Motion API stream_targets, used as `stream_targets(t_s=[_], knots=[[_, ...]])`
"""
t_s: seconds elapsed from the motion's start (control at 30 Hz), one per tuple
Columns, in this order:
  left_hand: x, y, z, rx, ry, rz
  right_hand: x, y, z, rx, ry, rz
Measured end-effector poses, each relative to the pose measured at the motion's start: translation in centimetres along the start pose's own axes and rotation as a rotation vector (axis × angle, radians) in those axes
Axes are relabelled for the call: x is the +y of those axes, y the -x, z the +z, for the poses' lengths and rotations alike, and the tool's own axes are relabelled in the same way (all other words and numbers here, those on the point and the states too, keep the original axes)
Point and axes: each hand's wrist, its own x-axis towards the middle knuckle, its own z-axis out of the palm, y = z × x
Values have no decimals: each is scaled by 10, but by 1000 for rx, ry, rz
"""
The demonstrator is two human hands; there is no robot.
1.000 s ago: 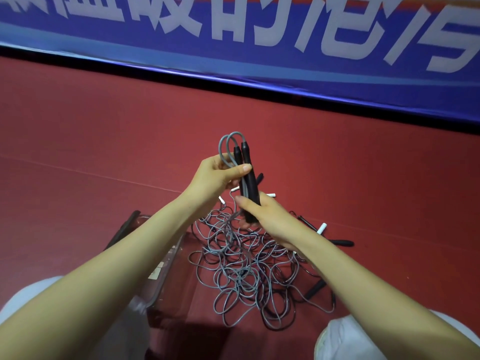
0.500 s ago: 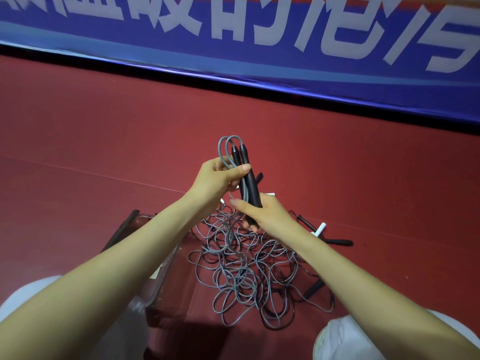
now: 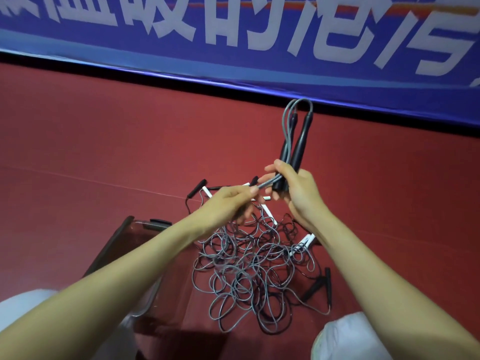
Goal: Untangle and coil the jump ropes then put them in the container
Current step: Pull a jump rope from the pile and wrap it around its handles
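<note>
Above the red floor (image 3: 104,141), we are gripping one jump rope's two black handles (image 3: 301,141) upright in our right hand (image 3: 298,193), fingers curled round them. Our left hand (image 3: 228,203) is pinching the gray cord (image 3: 267,183) just beside that fist. Beneath our hands, the tangled ropes (image 3: 249,276) are lying heaped on the floor, just beside the clear container (image 3: 135,237) on the left.

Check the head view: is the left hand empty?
No, the left hand pinches the thin grey rope cords that run from the two black plastic handles gripped upright in the right hand.
</note>
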Motion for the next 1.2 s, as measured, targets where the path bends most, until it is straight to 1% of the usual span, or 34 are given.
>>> stream_targets(t_s=[0.13,0.2,0.3,0.37,0.43,0.53,0.6,0.73,0.83,0.9,0.97,1.0,1.07,1.13,1.17,1.2], knots=[[8,8,-2,41,88,4,0,2,-2,23,132,-25],[7,12,5,140,49,36,3,4,1,35,115,-3],[1,12,10,399,-269,215,8,8,9,0,24,103],[0,11,8,488,-427,319,11,10,14,-38,-21,163],[-1,10,6,524,-525,412,12,13,16,-62,-71,193],[-4,8,7,511,-635,527,14,17,18,-69,-178,255],[-5,7,8,518,-631,543,16,19,20,-74,-236,276],[-3,5,7,542,-547,526,18,18,22,-80,-340,275],[-4,3,7,530,-546,521,20,20,22,-68,-396,278],[-5,3,6,534,-505,482,21,20,22,-74,-402,285],[-5,4,8,514,-474,449,21,20,22,-88,-359,277],[-5,4,9,480,-452,427,21,20,21,-84,-295,257],[-5,4,9,361,-328,332,17,17,18,-42,-128,196],[-4,4,7,184,-99,191,10,12,11,18,5,129],[-4,4,4,95,-34,112,5,9,6,35,37,104],[-6,3,1,6,-28,51,1,7,1,35,42,89]])
